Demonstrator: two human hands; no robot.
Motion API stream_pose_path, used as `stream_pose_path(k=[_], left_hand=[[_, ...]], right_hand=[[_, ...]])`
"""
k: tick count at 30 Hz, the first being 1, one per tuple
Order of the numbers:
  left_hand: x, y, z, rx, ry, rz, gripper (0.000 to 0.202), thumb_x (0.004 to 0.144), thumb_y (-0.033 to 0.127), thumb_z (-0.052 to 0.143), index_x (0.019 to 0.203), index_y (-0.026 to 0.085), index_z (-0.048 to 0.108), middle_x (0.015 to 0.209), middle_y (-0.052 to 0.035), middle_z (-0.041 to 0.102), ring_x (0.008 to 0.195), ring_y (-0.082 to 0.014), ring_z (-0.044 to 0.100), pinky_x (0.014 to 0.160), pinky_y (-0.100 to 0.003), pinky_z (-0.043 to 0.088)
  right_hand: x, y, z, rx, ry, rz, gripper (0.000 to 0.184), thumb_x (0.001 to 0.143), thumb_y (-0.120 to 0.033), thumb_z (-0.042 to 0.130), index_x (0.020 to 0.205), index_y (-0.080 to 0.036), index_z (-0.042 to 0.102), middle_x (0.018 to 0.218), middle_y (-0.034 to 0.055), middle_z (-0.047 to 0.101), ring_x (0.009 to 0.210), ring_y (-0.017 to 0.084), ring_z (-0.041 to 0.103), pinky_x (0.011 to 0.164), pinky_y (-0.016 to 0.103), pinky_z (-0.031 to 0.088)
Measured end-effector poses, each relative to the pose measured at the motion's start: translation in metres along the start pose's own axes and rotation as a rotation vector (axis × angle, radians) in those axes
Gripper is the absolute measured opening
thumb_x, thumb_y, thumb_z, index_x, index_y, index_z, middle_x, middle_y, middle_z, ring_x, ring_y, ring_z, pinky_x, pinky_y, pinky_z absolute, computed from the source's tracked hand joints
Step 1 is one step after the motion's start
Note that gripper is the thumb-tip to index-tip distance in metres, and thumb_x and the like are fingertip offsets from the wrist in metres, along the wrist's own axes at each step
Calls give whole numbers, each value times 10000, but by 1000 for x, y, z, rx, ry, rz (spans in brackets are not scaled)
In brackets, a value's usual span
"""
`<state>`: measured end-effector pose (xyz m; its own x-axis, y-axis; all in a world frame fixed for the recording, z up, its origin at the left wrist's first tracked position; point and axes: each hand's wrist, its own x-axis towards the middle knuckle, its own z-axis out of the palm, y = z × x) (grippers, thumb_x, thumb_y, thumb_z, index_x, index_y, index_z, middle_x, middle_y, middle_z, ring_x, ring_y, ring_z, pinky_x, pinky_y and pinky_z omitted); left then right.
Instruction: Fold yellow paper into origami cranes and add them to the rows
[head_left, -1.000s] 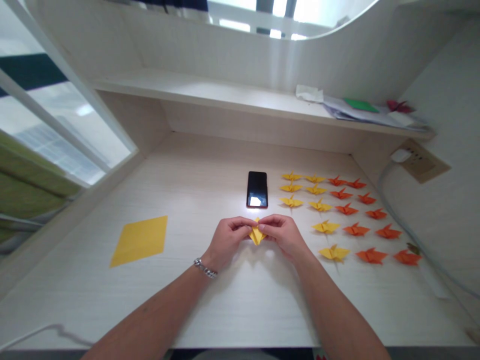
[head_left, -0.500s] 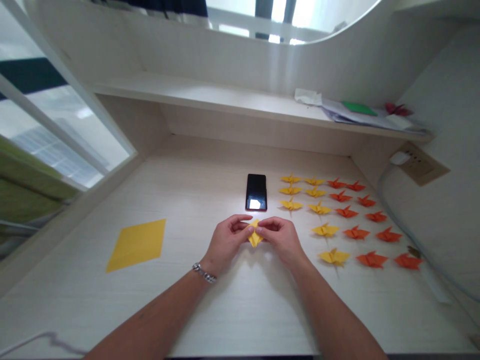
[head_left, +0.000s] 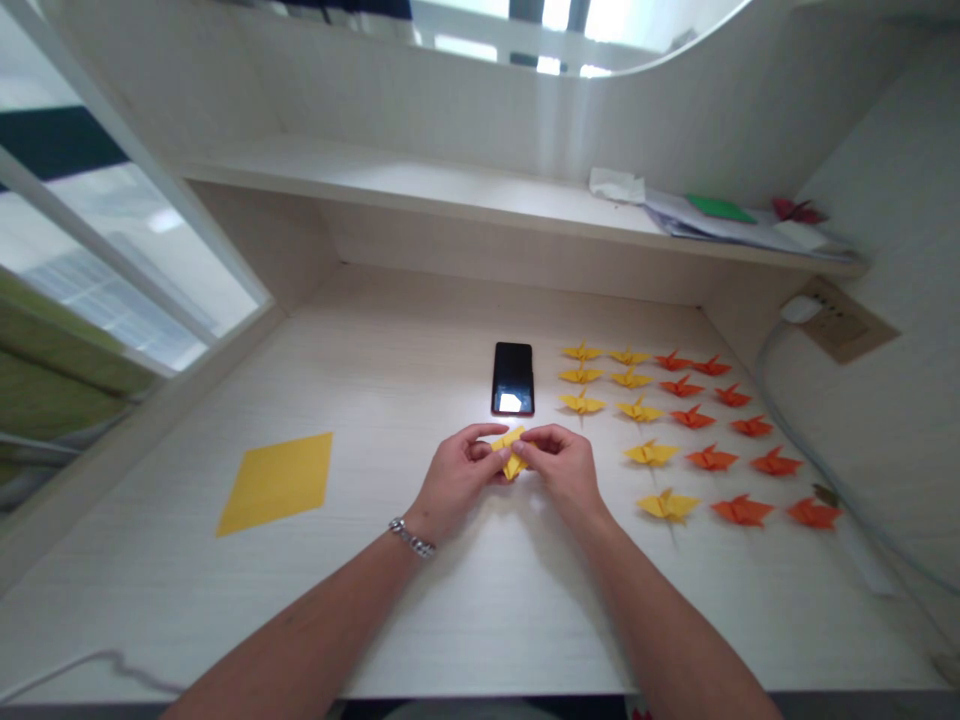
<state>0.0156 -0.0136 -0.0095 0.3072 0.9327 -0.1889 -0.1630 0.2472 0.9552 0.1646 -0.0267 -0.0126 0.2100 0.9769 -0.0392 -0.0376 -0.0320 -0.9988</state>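
Note:
Between my two hands is a small folded piece of yellow origami paper [head_left: 513, 466], just in front of the phone. My left hand [head_left: 459, 470] pinches its left side between thumb and fingers; a chain bracelet [head_left: 411, 537] circles that wrist. On the other side, my right hand [head_left: 564, 466] grips the right part, its thumb pressing on the folds. Fingers cover much of the paper, so its exact shape is partly hidden. To the right stand rows of folded paper cranes, yellow ones [head_left: 651, 453] nearer my hand and orange ones [head_left: 742, 510] farther right.
A black phone [head_left: 513, 380] lies beyond my hands. Flat yellow paper [head_left: 279, 482] rests on the desk at left. A cable [head_left: 814, 465] runs down the right side from a plug in the wall socket [head_left: 844, 325]. Papers [head_left: 739, 232] lie on the shelf [head_left: 450, 190] above.
The yellow paper's outline has changed from a pointed diamond to a wider top with a flap lying across it. Both hands stay close together, fingers slightly shifted.

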Motion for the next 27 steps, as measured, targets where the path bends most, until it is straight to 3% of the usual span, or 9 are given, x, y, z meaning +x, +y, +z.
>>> stream_pose_path(k=[5,10,20,27], left_hand=[[-2,0,1,-37,-72,-31,492,699,238,751,1131,127,543,668,1,632,634,-144,645,673,-317,560],[-1,1,0,-35,-77,-36,516,671,148,749,1135,113,527,688,-17,657,619,-138,645,635,-282,545],[-3,3,1,53,-99,-44,546,626,141,750,1131,111,547,592,19,627,567,-157,648,596,-288,541],[-3,2,1,93,-130,-29,526,614,121,738,1111,115,566,569,16,636,531,-154,638,571,-282,527]], right_hand=[[1,1,-1,-44,13,-26,157,647,-263,746,750,-153,703,695,46,694,640,171,630,609,282,502],[2,3,-2,48,-15,-2,169,624,-249,760,740,-155,681,713,38,688,657,170,632,629,284,505],[0,0,-1,51,-86,22,341,577,-235,773,688,-209,451,559,-74,525,506,111,519,488,219,399],[0,1,-1,95,-125,56,354,587,-256,765,720,-218,439,557,-84,493,470,97,468,458,213,369]])
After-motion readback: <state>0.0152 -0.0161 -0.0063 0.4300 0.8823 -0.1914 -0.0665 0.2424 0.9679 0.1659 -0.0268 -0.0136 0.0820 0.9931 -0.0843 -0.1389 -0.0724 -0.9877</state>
